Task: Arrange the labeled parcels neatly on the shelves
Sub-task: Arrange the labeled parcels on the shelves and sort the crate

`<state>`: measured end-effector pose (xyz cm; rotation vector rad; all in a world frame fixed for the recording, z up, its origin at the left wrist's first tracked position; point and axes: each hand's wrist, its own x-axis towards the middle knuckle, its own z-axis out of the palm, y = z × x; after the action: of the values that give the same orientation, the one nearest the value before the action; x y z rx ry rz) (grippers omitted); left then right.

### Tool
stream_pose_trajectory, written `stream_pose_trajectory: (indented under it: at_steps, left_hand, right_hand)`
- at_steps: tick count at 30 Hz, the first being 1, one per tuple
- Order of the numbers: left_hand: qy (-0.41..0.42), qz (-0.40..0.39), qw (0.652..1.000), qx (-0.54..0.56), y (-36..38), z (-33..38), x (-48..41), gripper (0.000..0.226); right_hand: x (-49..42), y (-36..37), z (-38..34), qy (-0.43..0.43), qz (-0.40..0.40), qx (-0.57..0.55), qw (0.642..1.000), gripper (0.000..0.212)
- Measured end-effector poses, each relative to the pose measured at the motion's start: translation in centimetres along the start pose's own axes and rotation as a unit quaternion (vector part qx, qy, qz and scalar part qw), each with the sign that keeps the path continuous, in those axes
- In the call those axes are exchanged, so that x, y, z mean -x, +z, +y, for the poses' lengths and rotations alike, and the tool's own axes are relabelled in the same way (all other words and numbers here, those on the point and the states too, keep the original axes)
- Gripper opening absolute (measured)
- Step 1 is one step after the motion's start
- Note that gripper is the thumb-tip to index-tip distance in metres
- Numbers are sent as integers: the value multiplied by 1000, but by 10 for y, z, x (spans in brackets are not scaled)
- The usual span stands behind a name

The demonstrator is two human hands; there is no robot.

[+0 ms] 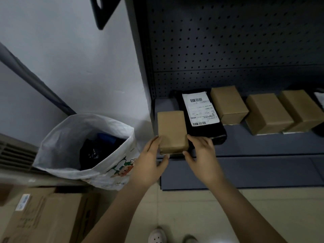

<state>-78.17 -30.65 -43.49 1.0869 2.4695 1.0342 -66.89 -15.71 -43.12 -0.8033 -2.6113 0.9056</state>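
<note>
A small brown cardboard parcel (172,130) lies at the left end of the grey shelf (263,144). My left hand (149,160) grips its near left corner and my right hand (201,155) its near right corner. Touching its right side is a black bag parcel (205,132) with a white barcode label (199,108) facing up. Further right on the shelf stand three more brown boxes: one (228,104), a second (268,114) and a third (299,109). A dark parcel with a white label (320,99) is cut off at the right edge.
A white woven sack (84,148) holding dark bagged parcels stands on the floor to the left of the shelf. Large cardboard cartons (47,216) sit at the lower left. A lower shelf (245,172) juts out below. A dark pegboard (228,41) backs the shelves.
</note>
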Motion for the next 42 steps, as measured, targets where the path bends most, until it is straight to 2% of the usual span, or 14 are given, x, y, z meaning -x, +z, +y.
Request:
stream_pose_trajectory:
  at_steps: [6,11,14,17,21,24,27,31,33,36,38,42]
  left_hand:
    - [-20,9,999,-26,-2,1,3,53]
    - [-85,25,996,7,-15,-6,6,59]
    - [-93,39,994,31,-20,-11,2,70]
    - [-150,27,984,97,-20,-7,-7,90]
    - [-148,0,976,157,-14,5,-11,77]
    - [-144,-27,972,182,0,6,-10,66]
    - [-132,-28,973,189,8,6,-8,55]
    - [-105,-41,976,188,2,5,-6,52]
    - [-97,-51,982,151,-3,1,-5,48]
    - [-110,-28,981,158,-14,-9,-2,44]
    - [-128,-18,976,177,-22,-16,-2,43]
    - [-135,-14,965,225,-30,-20,-4,64]
  right_hand:
    - [3,11,7,28,17,-44,998,54]
    - [-2,19,0,-8,15,-69,997,52]
    - [-6,24,-6,-2,-28,-185,982,58]
    - [-11,26,-15,4,-40,-273,961,55]
    - [-11,17,-16,-43,23,-230,972,47]
    - [-6,9,-9,-43,29,-203,978,38]
    - [0,7,-1,-18,21,-213,977,40]
    - [7,9,-1,61,10,-288,956,50]
    - [8,13,-2,80,7,-288,954,50]
    - [7,20,-5,92,-13,-286,954,50]
    - [4,27,-8,95,-28,-294,951,50]
    - [-2,35,-19,114,-55,-356,926,40]
